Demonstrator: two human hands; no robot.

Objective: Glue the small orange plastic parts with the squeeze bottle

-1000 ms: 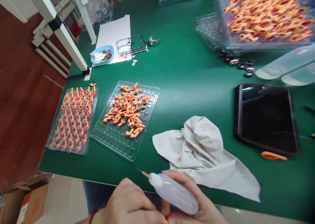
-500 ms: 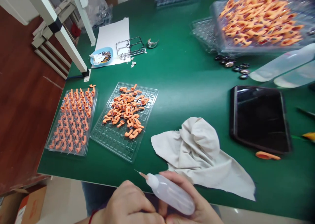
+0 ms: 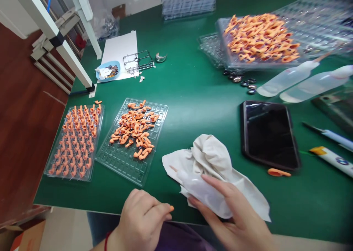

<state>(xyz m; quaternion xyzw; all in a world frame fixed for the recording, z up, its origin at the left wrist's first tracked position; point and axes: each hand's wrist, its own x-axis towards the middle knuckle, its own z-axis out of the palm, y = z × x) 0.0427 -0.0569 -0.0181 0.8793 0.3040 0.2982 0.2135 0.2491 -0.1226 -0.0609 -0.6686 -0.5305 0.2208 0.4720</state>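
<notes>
My left hand (image 3: 145,216) is closed near the table's front edge, pinching a small orange plastic piece (image 3: 171,208) whose tip alone shows. To its right, my right hand (image 3: 228,210) is wrapped around a translucent squeeze bottle (image 3: 204,192) with a thin needle tip. The bottle lies tilted over a crumpled pale cloth (image 3: 211,153), its nozzle pointing to the upper left. Ahead of my left hand, a clear tray (image 3: 118,168) bears a loose heap of similar orange pieces. Further left, another clear tray (image 3: 91,175) carries orange pieces in rows.
A black smartphone (image 3: 268,133) lies right of the cloth, with one orange piece (image 3: 278,172) beside it. Two more squeeze bottles (image 3: 289,78), a pen-like tool (image 3: 336,137) and a white tube (image 3: 335,161) are at right. Behind stands a heaped tray (image 3: 223,34). A blue dish (image 3: 118,76) sits back left.
My hands have moved apart. The right hand has carried the squeeze bottle rightward over the cloth, while the orange piece now shows in my left fingers. The view has shifted to the right.
</notes>
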